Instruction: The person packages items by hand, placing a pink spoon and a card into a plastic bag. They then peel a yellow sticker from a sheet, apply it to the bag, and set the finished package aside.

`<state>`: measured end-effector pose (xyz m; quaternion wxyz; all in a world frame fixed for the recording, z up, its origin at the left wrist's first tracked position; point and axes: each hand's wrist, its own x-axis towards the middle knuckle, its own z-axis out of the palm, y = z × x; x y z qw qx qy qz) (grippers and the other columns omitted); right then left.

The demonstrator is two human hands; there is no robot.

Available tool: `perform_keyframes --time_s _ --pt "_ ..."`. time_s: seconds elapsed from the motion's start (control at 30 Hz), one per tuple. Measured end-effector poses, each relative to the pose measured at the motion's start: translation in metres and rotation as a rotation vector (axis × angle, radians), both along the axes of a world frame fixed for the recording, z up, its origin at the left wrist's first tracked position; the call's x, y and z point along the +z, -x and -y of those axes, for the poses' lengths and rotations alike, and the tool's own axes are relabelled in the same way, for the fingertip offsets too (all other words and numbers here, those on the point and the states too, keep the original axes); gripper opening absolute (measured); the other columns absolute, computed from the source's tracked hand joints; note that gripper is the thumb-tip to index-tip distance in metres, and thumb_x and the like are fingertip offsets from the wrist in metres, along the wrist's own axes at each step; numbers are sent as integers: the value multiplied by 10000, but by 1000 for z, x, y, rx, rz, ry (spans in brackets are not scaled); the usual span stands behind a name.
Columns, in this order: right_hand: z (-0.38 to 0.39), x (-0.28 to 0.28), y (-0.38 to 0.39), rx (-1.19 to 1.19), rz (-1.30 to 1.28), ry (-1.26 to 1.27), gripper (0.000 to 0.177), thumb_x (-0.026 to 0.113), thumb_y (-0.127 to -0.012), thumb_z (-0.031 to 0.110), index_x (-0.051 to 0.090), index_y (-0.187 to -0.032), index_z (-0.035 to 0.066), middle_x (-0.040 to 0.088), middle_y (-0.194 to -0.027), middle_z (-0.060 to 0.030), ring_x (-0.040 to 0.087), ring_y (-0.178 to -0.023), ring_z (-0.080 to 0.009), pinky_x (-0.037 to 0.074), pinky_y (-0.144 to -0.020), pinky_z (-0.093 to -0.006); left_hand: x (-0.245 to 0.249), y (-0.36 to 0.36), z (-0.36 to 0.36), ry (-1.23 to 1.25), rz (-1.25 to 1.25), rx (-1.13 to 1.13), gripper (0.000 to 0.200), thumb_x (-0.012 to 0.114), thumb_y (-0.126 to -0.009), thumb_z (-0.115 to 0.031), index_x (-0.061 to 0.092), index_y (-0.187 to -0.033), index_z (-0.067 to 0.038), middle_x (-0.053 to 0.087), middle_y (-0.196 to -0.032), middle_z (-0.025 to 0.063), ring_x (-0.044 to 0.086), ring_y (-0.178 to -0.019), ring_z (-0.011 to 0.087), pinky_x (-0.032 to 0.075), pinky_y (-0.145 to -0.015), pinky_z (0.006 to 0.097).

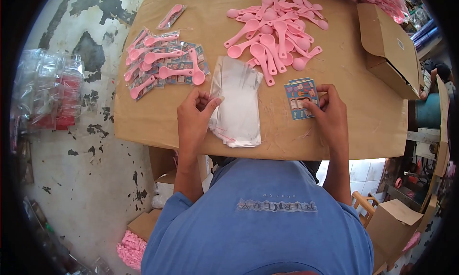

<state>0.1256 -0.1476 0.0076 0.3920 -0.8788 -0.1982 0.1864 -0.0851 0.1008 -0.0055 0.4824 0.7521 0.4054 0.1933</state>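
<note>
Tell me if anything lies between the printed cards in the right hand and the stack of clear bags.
Nothing visible does. The right hand pinches the printed cards, and only bare cardboard tabletop separates them from the clear bags under the left hand. The pink spoons lie farther back.

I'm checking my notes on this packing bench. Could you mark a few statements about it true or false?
1. The left hand rests on the stack of clear bags. True.
2. The right hand holds a pink spoon. False: it holds the printed cards.
3. The loose pink spoons lie in a pile beyond the clear bags. True.
4. The bagged spoons lie to the right of the loose pile. False: they lie to its left.
5. The cardboard box sits on the left side. False: it sits at the right edge of the table.
</note>
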Motion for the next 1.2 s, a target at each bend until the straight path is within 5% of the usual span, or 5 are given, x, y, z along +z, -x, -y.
perform_keyframes --time_s 0.27,0.57,0.63,0.83,1.2 --pt "17 -27 -10 -105 -134 -366 179 744 -979 131 656 -1030 -16 677 -857 -15 612 -772 -71 506 -718 -231 -8 14 -11 -165 126 11 186 731 -986 -141 761 -1048 32 636 -810 -24 526 -707 48 412 -634 213" --pt "19 -22 0 -232 318 -534 199 617 -1075 202 632 -1071 4 663 -896 -6 590 -766 -58 478 -672 -210 3 14 -12 -45 489 207 194 661 -1044 -141 734 -1102 29 630 -848 -18 524 -745 46 419 -647 215" --pt "23 -26 1 -211 41 -655 186 615 -1076 200 617 -1115 18 658 -893 -2 562 -743 -41 454 -642 -194 5 5 -9 -133 604 231 211 663 -1043 -157 740 -1117 25 614 -809 -38 502 -708 45 432 -652 218" --pt "29 -21 -1 -156 -165 -709 155 635 -1061 171 598 -1130 37 664 -908 1 545 -731 -18 438 -617 -177 2 10 -20 198 236 -26 246 669 -1040 -163 747 -1169 31 654 -833 -21 554 -736 47 461 -682 213" --pt "-35 -3 56 520 -189 -495 127 661 -1002 123 609 -1078 34 675 -878 -96 677 -789 -189 516 -702 -340 1 -2 -7 -405 125 -5 254 678 -1026 -193 767 -1104 31 622 -907 31 552 -713 102 486 -667 258"
